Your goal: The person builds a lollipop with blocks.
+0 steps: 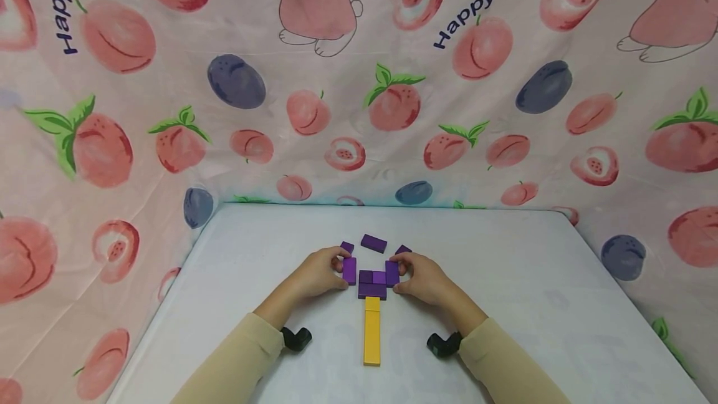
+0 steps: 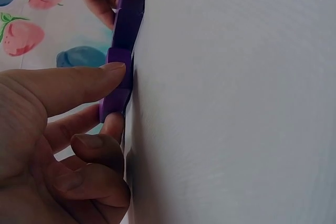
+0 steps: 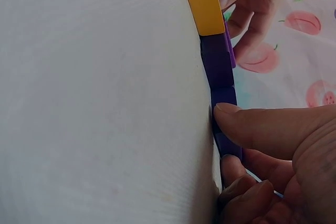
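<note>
My left hand (image 1: 321, 274) pinches a purple block (image 1: 349, 271) between thumb and fingers, its long side pointing away from me. On the opposite side, my right hand (image 1: 422, 277) grips another purple block (image 1: 392, 273) the same way; this one lies against the middle group. That group has two small purple blocks (image 1: 366, 277) behind a wider purple block (image 1: 372, 292). A narrow gap parts the left block from the group. Yellow blocks (image 1: 372, 338) run in a line from the group toward me. Both wrist views show the thumb (image 2: 113, 72) on a purple block's near end.
Farther back lie a loose purple block (image 1: 373, 243), a small one by the left fingers (image 1: 347, 246) and one by the right fingers, partly hidden. Black wrist devices (image 1: 297, 339) sit under both sleeves. The white table (image 1: 269, 229) meets a fruit-print cloth (image 1: 336, 67).
</note>
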`<state>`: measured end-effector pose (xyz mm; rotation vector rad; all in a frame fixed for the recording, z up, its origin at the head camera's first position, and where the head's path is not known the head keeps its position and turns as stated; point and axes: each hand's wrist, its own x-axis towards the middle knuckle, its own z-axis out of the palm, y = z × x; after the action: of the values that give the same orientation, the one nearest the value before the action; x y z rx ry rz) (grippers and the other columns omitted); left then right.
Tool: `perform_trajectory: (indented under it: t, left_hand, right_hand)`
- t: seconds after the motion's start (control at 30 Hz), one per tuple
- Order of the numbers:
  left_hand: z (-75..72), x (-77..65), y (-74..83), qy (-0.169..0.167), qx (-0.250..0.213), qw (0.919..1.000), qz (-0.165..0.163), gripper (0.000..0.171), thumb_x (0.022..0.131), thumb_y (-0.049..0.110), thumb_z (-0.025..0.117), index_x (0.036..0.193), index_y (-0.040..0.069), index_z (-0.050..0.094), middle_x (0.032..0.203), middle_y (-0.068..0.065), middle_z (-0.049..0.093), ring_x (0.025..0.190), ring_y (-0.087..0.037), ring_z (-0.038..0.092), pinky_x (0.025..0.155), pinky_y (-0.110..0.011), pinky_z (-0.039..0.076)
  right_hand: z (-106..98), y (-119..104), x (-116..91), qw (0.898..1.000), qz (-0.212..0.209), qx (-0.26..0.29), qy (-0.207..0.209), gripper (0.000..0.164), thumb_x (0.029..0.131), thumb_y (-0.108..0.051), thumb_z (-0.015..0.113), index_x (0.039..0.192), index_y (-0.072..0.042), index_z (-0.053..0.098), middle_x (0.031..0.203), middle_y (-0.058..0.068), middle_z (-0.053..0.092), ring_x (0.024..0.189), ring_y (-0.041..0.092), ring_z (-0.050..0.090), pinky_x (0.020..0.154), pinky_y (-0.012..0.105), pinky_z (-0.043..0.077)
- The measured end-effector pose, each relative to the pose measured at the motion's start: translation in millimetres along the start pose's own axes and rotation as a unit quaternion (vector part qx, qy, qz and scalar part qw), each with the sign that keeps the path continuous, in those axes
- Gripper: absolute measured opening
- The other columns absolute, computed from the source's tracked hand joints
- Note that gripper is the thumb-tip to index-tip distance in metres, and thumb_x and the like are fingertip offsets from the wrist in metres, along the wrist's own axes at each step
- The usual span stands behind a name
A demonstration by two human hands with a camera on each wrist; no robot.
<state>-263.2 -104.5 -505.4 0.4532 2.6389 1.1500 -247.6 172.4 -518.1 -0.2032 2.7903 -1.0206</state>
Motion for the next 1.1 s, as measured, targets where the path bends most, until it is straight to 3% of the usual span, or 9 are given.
perform_trajectory:
  t: [1.1]
  left_hand:
    - [3.7,7.7,1.1,-0.013,0.013,0.9998,-0.008,0.059,0.08,0.011,0.092,0.134,0.015,0.07,0.094,0.0,0.065,0.089,-0.018,0.057,0.088,-0.037,0.048]
  right_hand:
    - [-2.1,-0.5,0.4,1.0,0.004,-0.001,-0.003,0.061,0.081,-0.014,0.093,0.137,-0.02,0.07,0.099,-0.001,0.061,0.094,0.019,0.053,0.08,0.035,0.044]
